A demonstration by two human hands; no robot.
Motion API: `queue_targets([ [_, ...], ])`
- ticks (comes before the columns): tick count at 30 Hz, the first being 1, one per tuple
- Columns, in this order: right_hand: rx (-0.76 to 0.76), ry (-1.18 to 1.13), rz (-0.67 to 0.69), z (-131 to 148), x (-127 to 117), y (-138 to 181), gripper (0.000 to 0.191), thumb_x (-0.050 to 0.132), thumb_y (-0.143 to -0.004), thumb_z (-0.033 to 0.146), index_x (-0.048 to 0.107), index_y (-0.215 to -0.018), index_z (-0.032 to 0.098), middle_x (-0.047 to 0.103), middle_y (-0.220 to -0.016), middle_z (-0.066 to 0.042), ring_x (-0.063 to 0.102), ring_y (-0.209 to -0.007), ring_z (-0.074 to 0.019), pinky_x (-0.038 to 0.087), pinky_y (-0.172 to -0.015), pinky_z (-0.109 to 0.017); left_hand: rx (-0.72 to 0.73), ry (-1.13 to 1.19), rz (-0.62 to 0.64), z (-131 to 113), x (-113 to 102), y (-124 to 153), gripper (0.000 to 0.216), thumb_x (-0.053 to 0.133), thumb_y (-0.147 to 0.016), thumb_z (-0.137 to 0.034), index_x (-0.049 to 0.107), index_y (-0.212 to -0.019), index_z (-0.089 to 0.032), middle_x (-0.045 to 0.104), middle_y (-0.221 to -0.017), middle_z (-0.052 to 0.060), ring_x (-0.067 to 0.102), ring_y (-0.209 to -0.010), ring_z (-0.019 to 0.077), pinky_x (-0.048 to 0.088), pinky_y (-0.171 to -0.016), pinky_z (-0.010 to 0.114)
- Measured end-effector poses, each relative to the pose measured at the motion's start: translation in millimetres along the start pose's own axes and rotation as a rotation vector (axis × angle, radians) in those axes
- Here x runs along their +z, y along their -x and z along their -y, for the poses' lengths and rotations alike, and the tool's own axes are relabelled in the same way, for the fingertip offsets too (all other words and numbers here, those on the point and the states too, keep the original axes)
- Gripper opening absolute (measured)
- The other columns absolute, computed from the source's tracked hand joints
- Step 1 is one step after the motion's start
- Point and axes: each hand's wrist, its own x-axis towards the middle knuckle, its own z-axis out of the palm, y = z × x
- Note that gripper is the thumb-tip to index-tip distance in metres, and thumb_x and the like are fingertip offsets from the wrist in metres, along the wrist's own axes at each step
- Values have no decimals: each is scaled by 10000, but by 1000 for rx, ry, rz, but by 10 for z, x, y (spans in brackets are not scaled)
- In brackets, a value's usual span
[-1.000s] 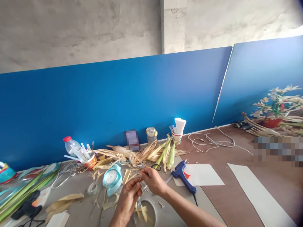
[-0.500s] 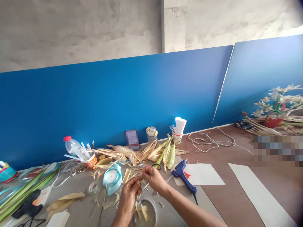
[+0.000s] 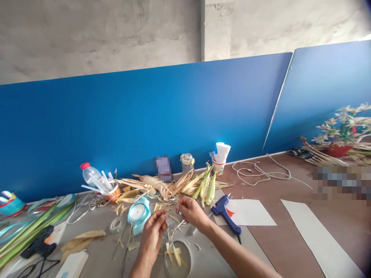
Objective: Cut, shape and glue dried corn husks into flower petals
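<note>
My left hand (image 3: 153, 234) and my right hand (image 3: 189, 212) are low in the middle of the view, a little apart, both with fingers pinched. Thin pale strips of dried corn husk (image 3: 174, 231) hang and stretch between them. Below the hands stands a round clear container (image 3: 177, 262) with husk scraps in it. Just behind the hands lies a heap of dried husks and green corn ears (image 3: 185, 186). A spool of light blue ribbon (image 3: 138, 213) is left of my left hand.
A blue glue gun (image 3: 225, 211) lies on white paper (image 3: 251, 213) to the right. A cup of glue sticks (image 3: 109, 189), a bottle (image 3: 88, 173), green leaves (image 3: 29, 231) and a black glue gun (image 3: 37, 247) are left. A blue partition (image 3: 162, 119) backs the table. A husk flower arrangement (image 3: 342, 135) stands far right.
My hands have drawn apart, the left one lower and the right one slightly up and right, pulling the husk strips out between them. The camera view shifted slightly.
</note>
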Motion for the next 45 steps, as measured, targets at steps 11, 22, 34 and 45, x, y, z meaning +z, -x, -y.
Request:
queue_targets([
  [11,-149,1026,458,34,138,273,185,547,-601,81,703,-611,180,649,-555,-37,505,-458,-136,283,-410,-214,0,-49,-4,15,-118,-65,289,760,-554,-329,655,-759,-154,549,-569,-37,431,-483,66,352,-507,200],
  [22,-165,1238,365,94,362,421,314,588,-727,398,705,-821,122,681,-828,-162,640,-706,-263,470,-574,-317,-2,-53,37,21,-87,-50,266,755,-552,-330,658,-736,-163,545,-555,-32,424,-478,83,346,-501,217],
  [34,-59,770,289,66,251,340,153,503,-650,118,653,-655,146,664,-682,-70,583,-615,-176,409,-541,-248,-15,16,65,39,-113,-65,239,750,-578,-272,656,-761,-150,553,-579,-32,453,-486,67,370,-494,197],
  [45,134,-309,-39,69,53,60,147,556,-636,279,479,-590,162,458,-440,74,299,-339,-35,197,-368,-192,-165,135,196,-21,-6,66,242,756,-593,-167,641,-804,-132,548,-569,-27,482,-475,53,387,-481,170],
])
